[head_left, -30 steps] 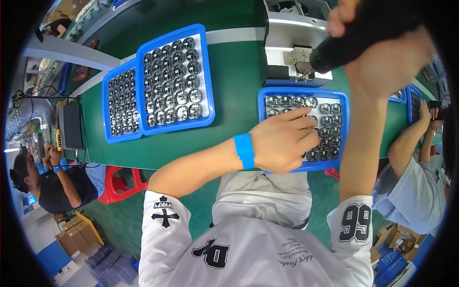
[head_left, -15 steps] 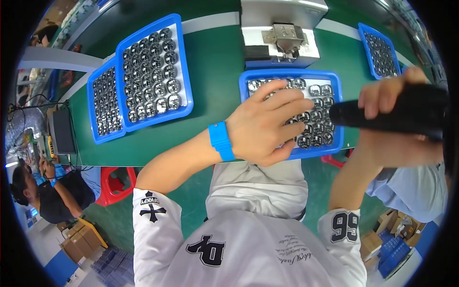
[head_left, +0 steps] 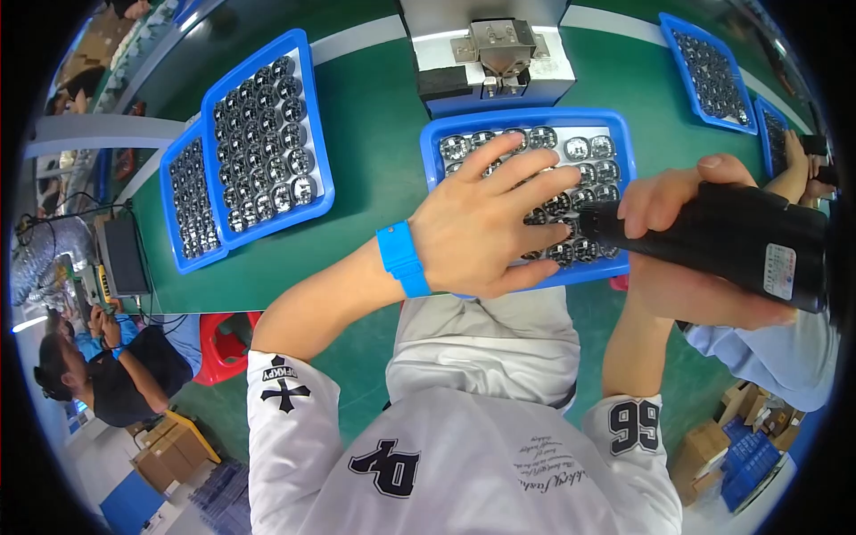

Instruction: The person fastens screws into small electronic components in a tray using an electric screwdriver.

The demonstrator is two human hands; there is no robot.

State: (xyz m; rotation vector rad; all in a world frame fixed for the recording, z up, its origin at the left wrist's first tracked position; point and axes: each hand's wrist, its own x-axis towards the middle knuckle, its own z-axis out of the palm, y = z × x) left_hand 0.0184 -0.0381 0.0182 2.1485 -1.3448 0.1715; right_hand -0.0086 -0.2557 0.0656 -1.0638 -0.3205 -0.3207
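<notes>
A blue tray [head_left: 624, 147] in front of me holds rows of shiny, rounded, silver-and-black parts [head_left: 606, 171] on a white liner. My left hand [head_left: 486, 223], a blue band on its wrist, lies palm down over the tray's left and middle part, fingers spread. It covers several parts; whether it presses on them I cannot tell. My right hand [head_left: 664, 209] is wrapped round a black handheld tool [head_left: 731, 241] with a thick body and a tapered nozzle. The nozzle points left over the parts at the tray's right side, close to my left fingertips.
Two more filled blue trays [head_left: 325, 192] overlap at the left on the green table [head_left: 374, 116]. A metal fixture [head_left: 504, 49] on a white-and-blue base stands behind my tray. Another filled tray [head_left: 713, 120] lies far right, near a co-worker's hand [head_left: 794, 169]. A red stool [head_left: 218, 348] stands left.
The black tool has come left and further over the tray, its rear end now lower. My left hand stays spread over the parts. The whole view has shifted slightly.
</notes>
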